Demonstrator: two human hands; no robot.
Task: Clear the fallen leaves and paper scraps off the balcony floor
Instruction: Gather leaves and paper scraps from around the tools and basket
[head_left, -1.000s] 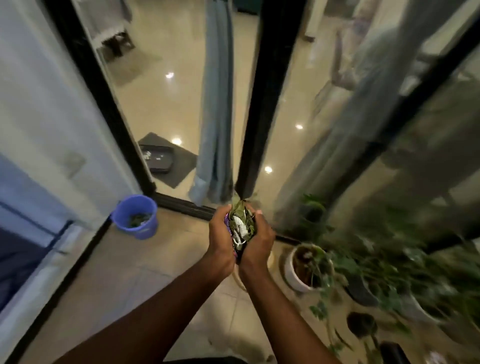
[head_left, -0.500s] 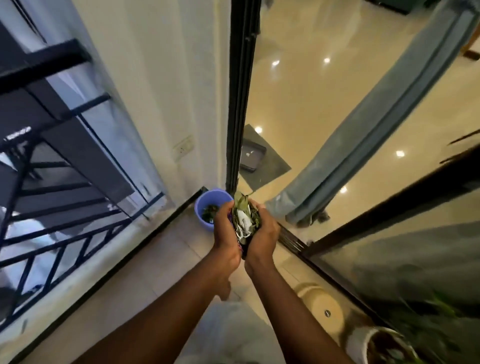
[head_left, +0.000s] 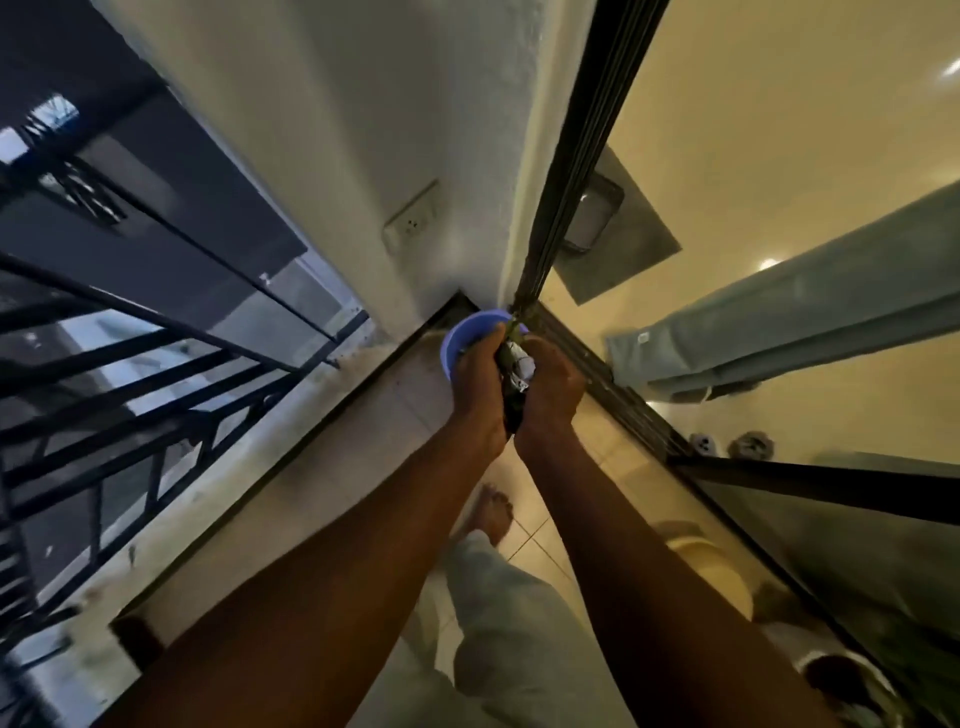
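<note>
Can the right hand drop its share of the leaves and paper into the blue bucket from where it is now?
Probably yes. The right hand and left hand clasp the bundle of leaves and paper just in front of the blue bucket in the corner. Nothing visible blocks its open top.

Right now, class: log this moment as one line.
hands: left and right cupping leaves and paper | position: above blue bucket | stage: unreleased
</note>
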